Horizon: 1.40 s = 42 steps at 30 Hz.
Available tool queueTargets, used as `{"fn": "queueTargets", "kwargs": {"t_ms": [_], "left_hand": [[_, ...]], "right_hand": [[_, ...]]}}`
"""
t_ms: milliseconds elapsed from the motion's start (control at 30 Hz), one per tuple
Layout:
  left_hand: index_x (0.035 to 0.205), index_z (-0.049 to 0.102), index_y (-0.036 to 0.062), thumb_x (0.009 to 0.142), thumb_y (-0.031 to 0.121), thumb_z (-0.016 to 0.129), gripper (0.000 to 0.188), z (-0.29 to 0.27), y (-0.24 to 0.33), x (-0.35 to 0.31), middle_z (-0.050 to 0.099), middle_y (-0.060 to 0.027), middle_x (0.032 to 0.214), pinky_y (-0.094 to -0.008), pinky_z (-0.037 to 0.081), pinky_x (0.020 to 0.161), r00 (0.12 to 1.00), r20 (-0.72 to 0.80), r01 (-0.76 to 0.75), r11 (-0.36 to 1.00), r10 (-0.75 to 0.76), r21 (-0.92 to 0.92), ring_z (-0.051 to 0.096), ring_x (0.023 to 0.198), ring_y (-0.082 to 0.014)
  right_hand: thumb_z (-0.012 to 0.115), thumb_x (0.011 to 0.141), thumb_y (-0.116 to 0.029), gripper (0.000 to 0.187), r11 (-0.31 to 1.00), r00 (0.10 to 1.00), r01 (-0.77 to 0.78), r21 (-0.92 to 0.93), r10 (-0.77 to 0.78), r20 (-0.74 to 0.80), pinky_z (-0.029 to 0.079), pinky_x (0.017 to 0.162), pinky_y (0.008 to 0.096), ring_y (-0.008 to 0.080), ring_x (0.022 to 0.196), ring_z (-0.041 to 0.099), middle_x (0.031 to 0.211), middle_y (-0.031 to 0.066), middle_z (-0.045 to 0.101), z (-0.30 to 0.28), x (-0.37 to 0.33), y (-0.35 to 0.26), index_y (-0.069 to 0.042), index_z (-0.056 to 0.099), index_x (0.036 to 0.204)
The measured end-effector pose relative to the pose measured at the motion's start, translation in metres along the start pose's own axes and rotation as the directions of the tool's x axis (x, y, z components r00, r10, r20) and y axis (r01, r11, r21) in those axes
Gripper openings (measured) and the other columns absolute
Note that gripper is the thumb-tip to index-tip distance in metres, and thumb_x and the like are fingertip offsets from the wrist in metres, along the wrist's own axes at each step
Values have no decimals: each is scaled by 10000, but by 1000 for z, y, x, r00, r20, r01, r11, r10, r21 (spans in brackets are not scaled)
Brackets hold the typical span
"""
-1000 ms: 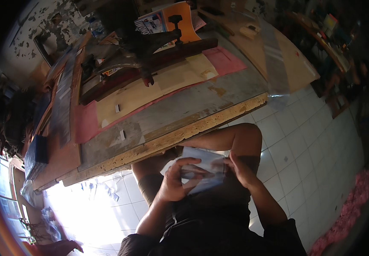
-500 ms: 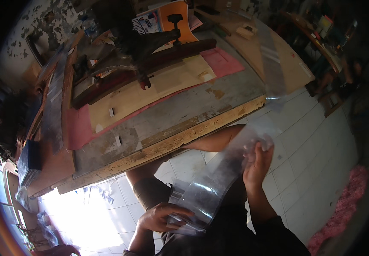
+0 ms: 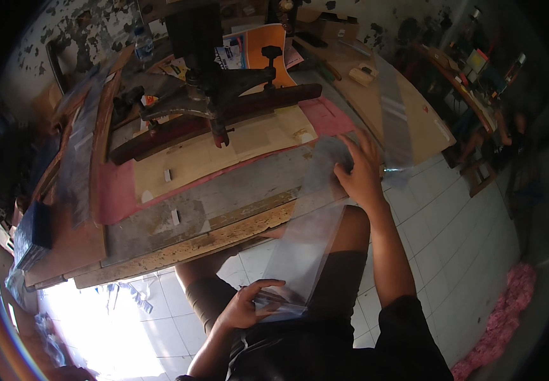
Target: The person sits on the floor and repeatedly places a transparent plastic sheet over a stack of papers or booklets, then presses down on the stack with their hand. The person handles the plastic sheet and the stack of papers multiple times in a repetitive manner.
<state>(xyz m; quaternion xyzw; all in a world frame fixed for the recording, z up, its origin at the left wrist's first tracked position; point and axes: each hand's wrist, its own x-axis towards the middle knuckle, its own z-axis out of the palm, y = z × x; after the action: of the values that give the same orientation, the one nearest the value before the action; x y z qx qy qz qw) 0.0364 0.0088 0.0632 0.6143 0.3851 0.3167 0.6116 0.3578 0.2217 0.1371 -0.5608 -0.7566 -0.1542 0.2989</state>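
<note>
A long clear plastic sheet (image 3: 306,232) slants from my lap up over the table's front edge. My left hand (image 3: 252,305) grips its near end, thumb and fingers closed on the plastic. At the far end my right hand (image 3: 363,171) lies along the right edge of the sheet, fingers stretched and thumb apart, touching or very near it. Beyond the sheet is a press-like machine (image 3: 207,95) with a long dark bar (image 3: 274,95) above a yellowish pad (image 3: 223,149) on pink material (image 3: 117,190).
More clear strips (image 3: 394,117) hang over the brown board (image 3: 423,114) at right. Dark blue flat items (image 3: 33,232) stack at the table's left corner. A pink heap (image 3: 503,317) lies on the tiled floor (image 3: 471,209). Another person's arm (image 3: 503,130) shows at far right.
My right hand has moved up and forward, its fingers spreading. The plastic sheet now stretches straighter, its far end over the table. My left hand stays on the near end, slightly higher.
</note>
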Motion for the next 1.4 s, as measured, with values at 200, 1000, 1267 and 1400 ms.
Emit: {"fn": "queueTargets", "kwargs": {"t_ms": [200,1000,1267,1400], "left_hand": [[1397,604,70,905,51,775,521,0,6,-1,747,-73,1098,-311,551,933,998,18,54,998,-55,35,711,1028,-155],[1341,638,33,816,-18,820,558,5,0,1,761,-80,986,-290,556,865,997,-43,57,996,-60,-74,727,944,-144],[1371,616,43,832,-24,800,573,1,2,3,752,-82,1066,-302,554,899,996,4,85,996,-85,-35,726,987,-154],[1406,591,57,849,-22,792,597,-1,-5,1,718,-76,1235,-316,552,949,994,46,102,994,-100,-35,721,1063,-169]], "right_hand": [[795,873,-239,466,942,967,-113,316,30,254,466,1026,449,332,1206,582,1251,132,627,23,30,34,-48,681,1283],[825,833,-177,416,918,951,-107,382,-17,308,461,992,425,304,1127,602,1151,98,649,11,47,28,-58,711,1215],[848,802,-113,428,887,911,-140,440,-59,409,522,931,394,286,1058,636,1153,133,643,9,62,35,-11,698,1190],[856,789,-111,426,888,903,-135,438,-71,423,530,919,386,284,1028,642,1134,139,649,7,67,36,13,694,1163]]}}
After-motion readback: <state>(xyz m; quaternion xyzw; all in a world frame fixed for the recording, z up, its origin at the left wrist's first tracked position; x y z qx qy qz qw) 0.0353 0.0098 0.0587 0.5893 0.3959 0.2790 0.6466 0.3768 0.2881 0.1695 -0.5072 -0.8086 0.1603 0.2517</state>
